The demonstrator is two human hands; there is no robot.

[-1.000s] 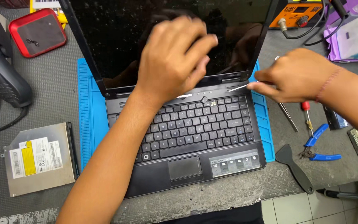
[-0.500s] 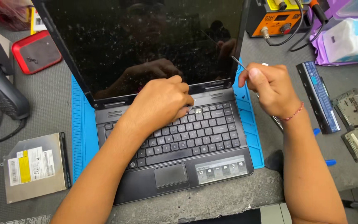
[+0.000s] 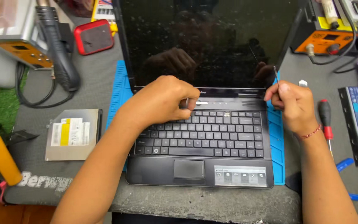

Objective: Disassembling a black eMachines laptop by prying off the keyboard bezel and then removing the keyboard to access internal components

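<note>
We have the open black laptop (image 3: 204,137) in the middle of the grey bench (image 3: 91,87), sitting on a blue mat (image 3: 277,137), its keyboard toward us and its dark screen standing up at the far side. Its long axis runs left to right, and the hinge edge lies far from us. We judge it fairly heavy and stiff in the base, with the screen and the thin strip above the keys the fragile parts; the base corners look like the safe places to grip.

Our left hand (image 3: 162,101) is curled narrow, fingertips pressed onto that strip just above the top row of keys. Our right hand (image 3: 293,103) is closed around a thin metal pick (image 3: 275,74) at the laptop's far right corner. The pick is light, stiff and slippery, so a pinch low on its shaft suits it. Its long axis stands nearly upright, the tip pointing up and away beside the screen's right edge.
</note>
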